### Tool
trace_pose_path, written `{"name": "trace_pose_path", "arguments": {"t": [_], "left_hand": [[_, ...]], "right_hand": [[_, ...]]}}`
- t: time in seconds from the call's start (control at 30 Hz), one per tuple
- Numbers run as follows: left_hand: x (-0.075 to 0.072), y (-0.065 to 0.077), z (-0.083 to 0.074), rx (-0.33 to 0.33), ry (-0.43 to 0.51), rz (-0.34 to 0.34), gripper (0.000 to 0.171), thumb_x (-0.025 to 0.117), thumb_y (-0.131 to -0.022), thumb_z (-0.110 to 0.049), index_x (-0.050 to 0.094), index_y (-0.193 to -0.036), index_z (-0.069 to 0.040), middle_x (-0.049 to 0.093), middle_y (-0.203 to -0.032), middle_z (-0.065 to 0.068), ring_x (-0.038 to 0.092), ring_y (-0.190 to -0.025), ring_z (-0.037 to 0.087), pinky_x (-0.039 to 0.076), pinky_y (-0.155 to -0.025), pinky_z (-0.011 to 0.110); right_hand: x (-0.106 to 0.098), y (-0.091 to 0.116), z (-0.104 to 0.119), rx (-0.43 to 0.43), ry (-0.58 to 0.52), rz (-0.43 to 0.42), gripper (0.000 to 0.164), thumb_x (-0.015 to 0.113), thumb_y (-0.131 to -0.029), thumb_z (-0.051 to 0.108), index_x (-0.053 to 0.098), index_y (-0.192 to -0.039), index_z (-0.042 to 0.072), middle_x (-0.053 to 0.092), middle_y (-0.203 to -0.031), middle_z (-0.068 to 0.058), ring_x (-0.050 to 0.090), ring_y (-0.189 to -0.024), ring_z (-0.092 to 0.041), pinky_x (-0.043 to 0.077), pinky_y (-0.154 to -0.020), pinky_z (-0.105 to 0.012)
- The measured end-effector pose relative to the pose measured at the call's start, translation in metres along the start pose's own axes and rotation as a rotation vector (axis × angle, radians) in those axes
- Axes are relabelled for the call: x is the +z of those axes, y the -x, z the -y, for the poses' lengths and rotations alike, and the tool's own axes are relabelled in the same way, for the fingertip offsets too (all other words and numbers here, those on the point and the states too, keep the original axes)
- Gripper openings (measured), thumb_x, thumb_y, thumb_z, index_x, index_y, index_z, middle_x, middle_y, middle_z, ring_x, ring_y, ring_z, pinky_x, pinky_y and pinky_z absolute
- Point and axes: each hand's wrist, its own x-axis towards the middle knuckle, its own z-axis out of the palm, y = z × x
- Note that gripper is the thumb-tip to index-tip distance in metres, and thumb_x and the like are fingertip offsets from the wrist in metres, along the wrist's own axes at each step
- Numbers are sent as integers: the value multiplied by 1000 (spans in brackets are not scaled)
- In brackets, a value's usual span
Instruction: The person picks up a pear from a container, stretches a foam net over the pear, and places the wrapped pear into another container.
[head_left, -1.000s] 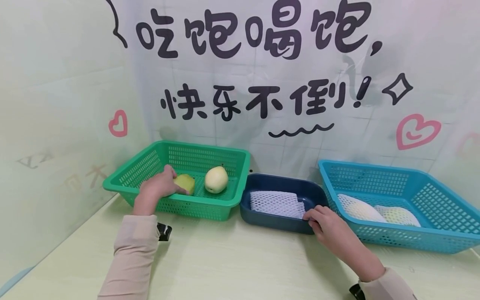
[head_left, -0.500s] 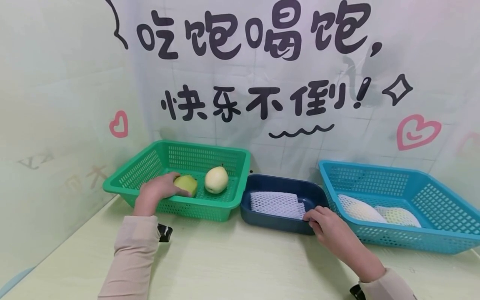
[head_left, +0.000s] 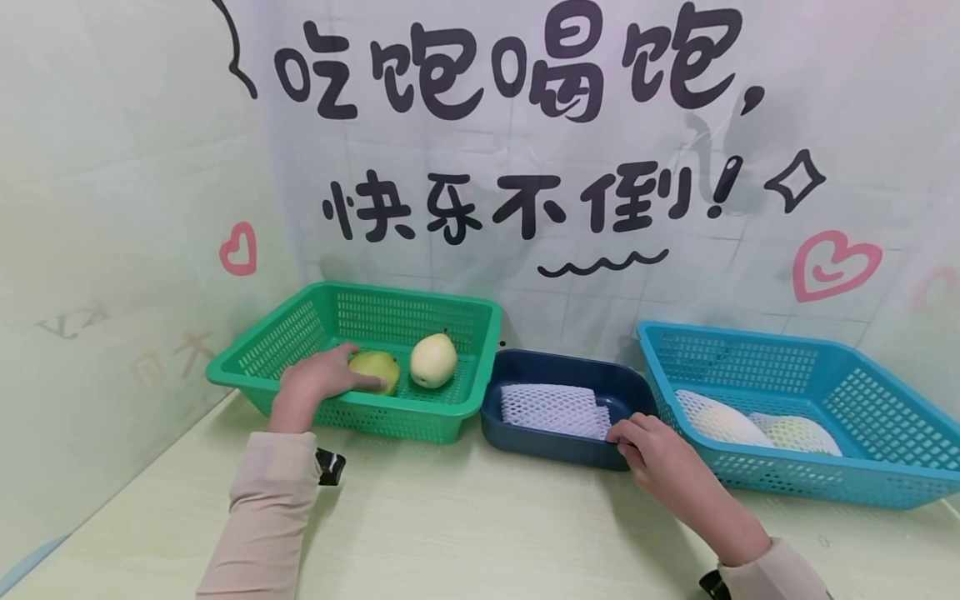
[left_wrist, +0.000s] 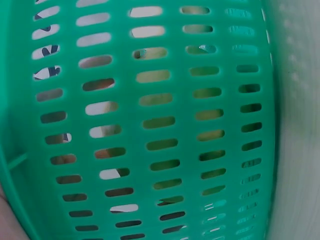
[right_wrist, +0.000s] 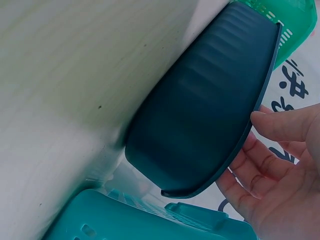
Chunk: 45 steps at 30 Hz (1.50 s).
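Note:
My left hand [head_left: 321,379] reaches over the front rim of the green basket [head_left: 416,410]. Its thumb and fingers curve round the left side of a yellow-green pear [head_left: 381,367]. A paler pear [head_left: 433,360] lies just to the right in the same basket. In the left wrist view, the slotted basket wall [left_wrist: 127,145] covers most of the grip. My right hand [head_left: 660,454] pinches the front right rim of a navy blue tray [head_left: 555,450], thumb outside, as the right wrist view shows. White foam netting [head_left: 551,407] lies flat inside the tray.
On the right, a blue basket [head_left: 832,475] holds two fruits in white foam nets [head_left: 720,419]. All three containers stand in a row on a pale table [head_left: 480,533]. A printed curtain [head_left: 465,275] hangs close behind them.
The yellow-green pear has shifted slightly right and shows more beside my left hand, whose fingers have moved a little lower. My right hand stays on the tray's rim.

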Motion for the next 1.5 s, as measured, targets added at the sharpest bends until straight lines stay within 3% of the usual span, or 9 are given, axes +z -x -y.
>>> {"name": "trace_pose_path", "arguments": {"t": [0.2,0.57,0.77,0.87,1.1,1.5], "left_hand": [[0,-1,0,6,-22,17,92,58,-77,-63,33,-141,-2,40,-140,25,43,-119,47,35,-90,62],[0,-1,0,35,20,27,80,63,-77,-56,36,-136,-10,46,-134,23,49,-111,45,38,-86,59],[-1,-2,0,98,17,66,86,62,-80,-49,31,-141,2,37,-139,29,40,-123,46,39,-92,57],[-1,-4,0,113,3,67,83,61,-81,-47,33,-139,5,41,-136,30,44,-119,44,41,-90,55],[1,-6,1,93,31,60,77,64,-81,-45,36,-136,-1,49,-126,24,51,-103,37,43,-81,50],[2,-4,3,51,39,0,73,66,-75,-52,40,-131,-12,55,-115,17,53,-89,31,41,-71,44]], "right_hand": [[1,0,-1,-5,0,-5,23,67,-78,-6,66,-89,14,59,-81,7,53,-76,-10,51,-68,-27],[2,0,-2,3,0,3,22,67,-79,-6,66,-89,14,59,-81,6,54,-78,-11,52,-69,-29],[2,0,-2,-2,1,5,22,66,-79,-6,66,-89,13,59,-81,7,53,-77,-10,51,-69,-28],[2,0,-1,5,1,13,21,66,-79,-5,66,-90,13,59,-82,7,54,-78,-10,52,-70,-29],[1,1,-2,2,-6,12,21,66,-79,-6,66,-90,12,60,-82,6,54,-78,-11,52,-69,-30],[3,0,-1,-12,2,5,20,67,-79,-5,65,-89,12,59,-81,7,53,-76,-10,51,-68,-28]]}}
